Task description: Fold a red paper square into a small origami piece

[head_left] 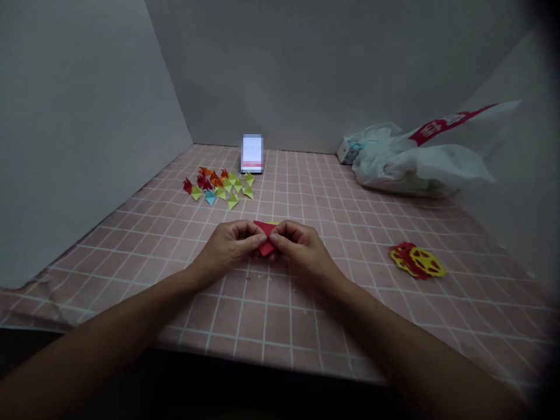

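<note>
A small piece of red folded paper (268, 247) is held up between both hands over the middle of the table. My left hand (228, 245) pinches its left side with thumb and forefinger. From the other side, my right hand (301, 244) grips the paper the same way, the two thumbs nearly touching in front. A strip of yellow (273, 223) shows just behind the red paper; whether it is part of it or a separate sheet, I cannot tell. The fingers under the paper are mostly hidden.
Several small folded paper figures (220, 185) in red, orange, yellow and blue lie at the back left. Behind them a lit phone (252, 153) stands upright. Red and yellow cut-out discs (417, 261) lie at right. A white plastic bag (406, 166) and a box (346, 150) are at the back right.
</note>
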`<state>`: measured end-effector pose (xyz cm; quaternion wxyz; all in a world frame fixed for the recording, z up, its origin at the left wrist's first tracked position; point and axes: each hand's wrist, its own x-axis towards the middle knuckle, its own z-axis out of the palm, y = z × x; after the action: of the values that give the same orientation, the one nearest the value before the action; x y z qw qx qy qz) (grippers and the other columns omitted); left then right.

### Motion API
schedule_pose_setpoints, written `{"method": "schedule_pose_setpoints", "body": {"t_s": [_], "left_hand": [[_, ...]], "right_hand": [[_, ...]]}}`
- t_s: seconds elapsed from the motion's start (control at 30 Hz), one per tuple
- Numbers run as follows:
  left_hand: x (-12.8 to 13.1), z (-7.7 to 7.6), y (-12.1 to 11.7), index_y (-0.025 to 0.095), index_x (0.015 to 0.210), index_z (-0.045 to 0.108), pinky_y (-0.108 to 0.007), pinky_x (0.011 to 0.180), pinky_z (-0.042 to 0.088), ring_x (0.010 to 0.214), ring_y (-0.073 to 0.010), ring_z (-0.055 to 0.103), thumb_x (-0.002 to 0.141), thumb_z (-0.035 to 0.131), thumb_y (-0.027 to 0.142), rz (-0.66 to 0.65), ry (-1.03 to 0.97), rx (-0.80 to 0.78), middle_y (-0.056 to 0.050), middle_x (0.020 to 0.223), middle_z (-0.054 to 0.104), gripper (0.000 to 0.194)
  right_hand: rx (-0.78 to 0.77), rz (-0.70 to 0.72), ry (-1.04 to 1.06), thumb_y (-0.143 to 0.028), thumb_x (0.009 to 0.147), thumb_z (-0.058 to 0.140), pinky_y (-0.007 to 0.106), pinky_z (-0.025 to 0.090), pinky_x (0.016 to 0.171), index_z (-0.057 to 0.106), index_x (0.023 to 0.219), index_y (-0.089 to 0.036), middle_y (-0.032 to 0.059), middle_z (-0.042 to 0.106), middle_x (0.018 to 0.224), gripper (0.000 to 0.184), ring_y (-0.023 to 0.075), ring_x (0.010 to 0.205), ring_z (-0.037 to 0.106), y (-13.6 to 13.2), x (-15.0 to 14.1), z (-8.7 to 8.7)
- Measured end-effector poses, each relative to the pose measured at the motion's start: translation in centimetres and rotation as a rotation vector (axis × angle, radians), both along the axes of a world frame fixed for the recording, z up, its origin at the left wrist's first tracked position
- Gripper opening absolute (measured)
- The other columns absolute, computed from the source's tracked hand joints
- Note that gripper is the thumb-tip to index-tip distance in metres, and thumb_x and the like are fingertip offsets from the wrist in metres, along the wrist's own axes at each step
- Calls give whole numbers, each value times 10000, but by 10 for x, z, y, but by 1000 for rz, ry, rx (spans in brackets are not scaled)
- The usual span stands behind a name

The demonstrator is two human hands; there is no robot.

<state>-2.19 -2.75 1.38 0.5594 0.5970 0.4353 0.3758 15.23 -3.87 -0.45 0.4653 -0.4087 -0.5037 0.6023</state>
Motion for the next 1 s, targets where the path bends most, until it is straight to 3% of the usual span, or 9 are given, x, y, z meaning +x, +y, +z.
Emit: {"method": "schedule_pose_setpoints", "body": {"t_s": [0.23,0.43,0.73,0.83,1.0], "left_hand": [[-1,0,0,147,723,661,-233,604,421,616,-110,557,797,703,351,-1,38,25,3,681,637,221],[0,1,1,144,722,639,-235,604,438,614,-114,575,805,700,343,22,22,16,2,666,639,224],[-1,-3,1,168,986,670,-298,768,569,799,-159,699,795,732,254,-88,-143,48,-31,895,727,218],[-1,-5,2,172,1000,665,-337,836,584,866,-183,720,781,750,225,-144,-152,68,-45,933,738,241],[0,-6,1,169,958,676,-344,851,594,882,-185,722,786,758,228,-123,-141,124,-43,942,729,200]], "right_hand": [[0,22,2,-404,883,629,245,443,583,630,753,-186,4,644,673,254,112,591,576,1,0,-2],[0,64,61,-344,809,716,257,474,638,634,822,-187,-6,665,741,178,109,628,598,3,1,-4],[-2,-62,66,-328,806,708,262,485,602,585,758,-197,-11,663,669,186,120,598,617,0,1,5],[3,-97,82,-345,806,712,259,482,586,593,783,-201,-14,666,655,189,122,586,620,2,2,3],[11,-123,94,-347,798,725,263,487,591,608,785,-196,-5,679,666,191,127,593,631,4,3,1]]}}
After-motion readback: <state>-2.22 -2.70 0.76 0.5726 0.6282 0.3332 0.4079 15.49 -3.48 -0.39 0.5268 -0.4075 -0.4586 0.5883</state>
